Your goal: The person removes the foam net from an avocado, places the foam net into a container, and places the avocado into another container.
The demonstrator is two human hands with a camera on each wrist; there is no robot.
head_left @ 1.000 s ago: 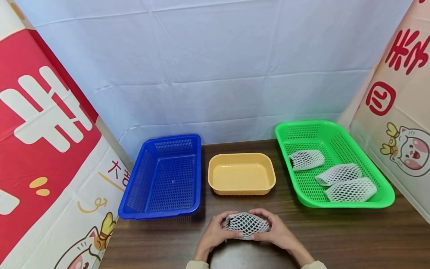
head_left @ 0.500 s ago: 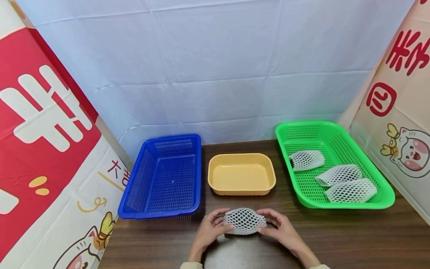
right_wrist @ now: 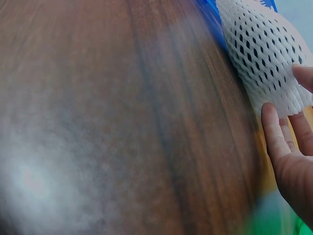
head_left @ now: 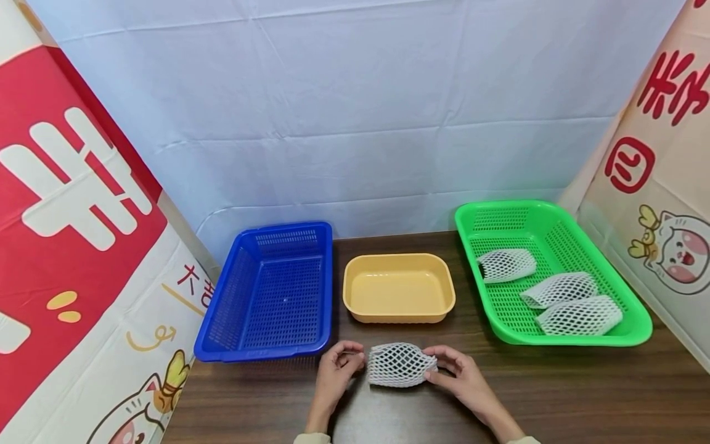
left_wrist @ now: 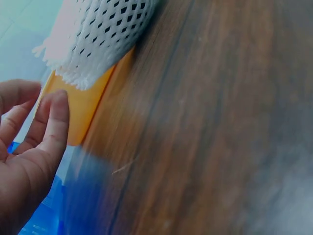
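Observation:
A white foam fruit net lies sideways low over the front middle of the table, its diamond mesh spread wide and dark gaps showing through. My right hand holds its right end between thumb and fingers; in the right wrist view the thumb and fingertips reach around the frayed edge of the net. Just off the left end is my left hand, fingers loosely bent and nothing between them. The left wrist view shows a gap between those fingertips and the net. What the net contains is hidden.
Behind the hands stands a yellow tray, with a blue basket to its left. A green basket on the right holds several white foam nets. Cloth hangings enclose the brown wooden table.
At first both hands gripped the net's ends. They spread apart to the net's tips, then my left hand let go and moved left. My right hand stays at its end.

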